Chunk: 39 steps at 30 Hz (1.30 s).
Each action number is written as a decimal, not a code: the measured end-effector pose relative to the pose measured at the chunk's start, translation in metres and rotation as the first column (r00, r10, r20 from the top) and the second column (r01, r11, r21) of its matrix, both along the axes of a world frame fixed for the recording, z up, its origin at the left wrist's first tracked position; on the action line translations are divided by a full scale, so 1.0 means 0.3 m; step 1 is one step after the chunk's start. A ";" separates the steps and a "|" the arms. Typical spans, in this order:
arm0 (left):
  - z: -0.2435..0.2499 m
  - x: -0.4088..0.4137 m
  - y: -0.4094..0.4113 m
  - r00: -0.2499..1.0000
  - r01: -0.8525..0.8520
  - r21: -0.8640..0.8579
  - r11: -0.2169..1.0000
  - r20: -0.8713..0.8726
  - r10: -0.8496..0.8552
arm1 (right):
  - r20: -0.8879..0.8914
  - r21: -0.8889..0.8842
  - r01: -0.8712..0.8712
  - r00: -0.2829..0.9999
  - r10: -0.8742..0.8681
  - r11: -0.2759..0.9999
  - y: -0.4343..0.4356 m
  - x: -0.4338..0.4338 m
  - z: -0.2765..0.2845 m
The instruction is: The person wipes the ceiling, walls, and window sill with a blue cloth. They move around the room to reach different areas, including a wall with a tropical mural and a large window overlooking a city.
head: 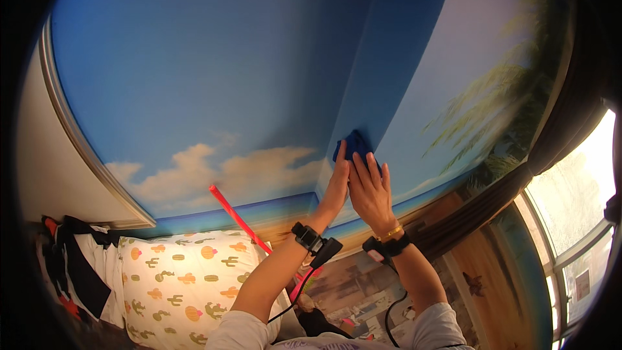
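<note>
Both hands are raised to a painted beach-and-sky wall (218,82), just right of its inner corner. A dark blue cloth (356,142) lies against the wall there. My left hand (336,185) presses the cloth with its index finger stretched along it; the other fingers are partly hidden. My right hand (371,187) lies flat on the cloth's lower part, fingers extended upward, beside the left. Each wrist bears a black strapped device with a cable. A red stick (238,216) leans at the lower left, its lower end hidden behind my left forearm.
A cactus-print pillow (180,282) lies below at the left, beside dark and white fabric (87,272). A tied dark curtain (486,214) and a bright window (573,194) stand at the right. Various items lie on the patterned floor (340,282).
</note>
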<state>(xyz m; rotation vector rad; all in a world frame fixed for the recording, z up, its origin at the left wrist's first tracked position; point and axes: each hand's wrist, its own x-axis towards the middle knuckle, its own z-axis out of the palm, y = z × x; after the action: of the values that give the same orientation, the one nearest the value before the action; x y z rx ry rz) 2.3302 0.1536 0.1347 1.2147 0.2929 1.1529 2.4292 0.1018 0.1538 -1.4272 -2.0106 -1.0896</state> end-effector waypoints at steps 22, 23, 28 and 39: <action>-0.782 0.114 -0.005 0.850 -0.438 -0.186 0.880 -0.403 0.338 | -0.608 -0.284 -0.448 0.768 0.202 0.848 -0.018 0.193 -0.533; -0.811 0.118 -0.019 0.843 -0.464 -0.148 0.873 -0.376 0.384 | -0.613 -0.273 -0.478 0.755 0.232 0.835 -0.021 0.188 -0.545; -0.646 0.140 -0.034 0.778 -0.549 0.059 0.834 -0.328 0.536 | -0.725 -0.305 -0.571 0.658 0.202 0.762 -0.037 0.175 -0.482; -0.247 0.143 -0.225 0.702 -0.526 0.507 0.683 -0.194 0.685 | -0.998 -0.066 -0.664 0.050 -0.043 0.745 -0.179 0.146 -0.335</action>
<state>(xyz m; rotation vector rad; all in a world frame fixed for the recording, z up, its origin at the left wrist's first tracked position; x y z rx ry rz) 2.3732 0.0862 0.0606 1.8039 0.8384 1.6243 2.4731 0.0482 0.0534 -1.1607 -1.3413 0.7502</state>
